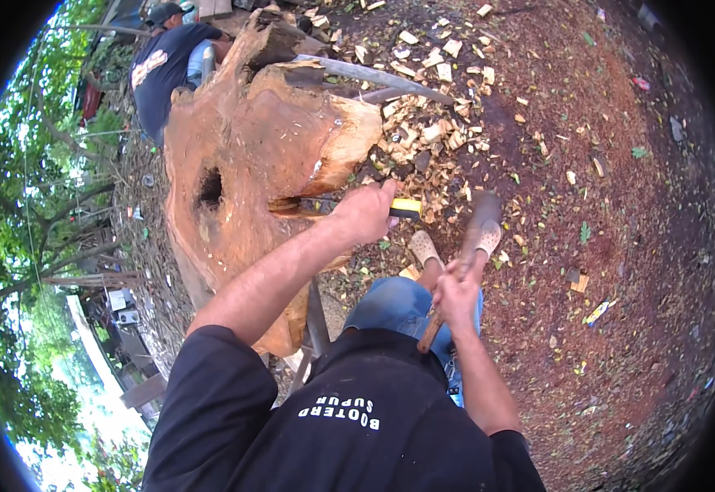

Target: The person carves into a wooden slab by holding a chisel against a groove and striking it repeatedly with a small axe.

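Observation:
My left hand (366, 215) is closed round a chisel (407, 206) with a yellow and black handle. The handle's end sticks out to the right of my fist. On the other side its blade points left into a dark notch in the edge of a large, irregular wood slab (263, 143); the tip is hidden. My right hand (457, 297) grips a wooden mallet (484, 210) by its shaft. Its head is blurred and stands up beyond my hand, apart from the chisel. A dark hole shows through the slab left of the notch.
A person (163, 66) in a dark shirt and cap is at the slab's far left. Wooden poles (378, 78) slant out behind it. Pale wood chips (431, 131) litter the ground past my feet. A support leg (317, 320) stands under the slab's near edge.

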Demonstrator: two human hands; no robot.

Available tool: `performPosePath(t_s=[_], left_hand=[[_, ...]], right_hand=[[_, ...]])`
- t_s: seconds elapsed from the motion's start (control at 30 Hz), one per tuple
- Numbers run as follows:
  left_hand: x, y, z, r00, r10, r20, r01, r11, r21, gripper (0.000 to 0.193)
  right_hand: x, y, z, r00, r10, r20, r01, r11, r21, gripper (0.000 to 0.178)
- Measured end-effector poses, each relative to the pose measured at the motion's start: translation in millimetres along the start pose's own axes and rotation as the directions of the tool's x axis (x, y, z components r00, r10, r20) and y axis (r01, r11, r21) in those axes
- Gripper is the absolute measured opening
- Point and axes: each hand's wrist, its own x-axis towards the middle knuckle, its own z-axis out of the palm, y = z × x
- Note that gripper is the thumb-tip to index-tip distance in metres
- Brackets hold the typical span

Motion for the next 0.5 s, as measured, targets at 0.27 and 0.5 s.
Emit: performPosePath(t_s=[0.27,0.5], left_hand=[[7.3,9.2,1.5,0.999,0.03,-0.027,-0.032,0.998,-0.059,0.047],[3.8,-0.8,2.9,0.998,-0.015,-0.053,0.013,0.999,-0.044,0.048]], right_hand=[[11.1,19.8,9.0,0.976,-0.185,0.115,0.217,0.855,-0.472,0.018],[11.2,-27.2,-11.2,0.965,-0.117,-0.236,0.207,0.889,0.407,0.024]])
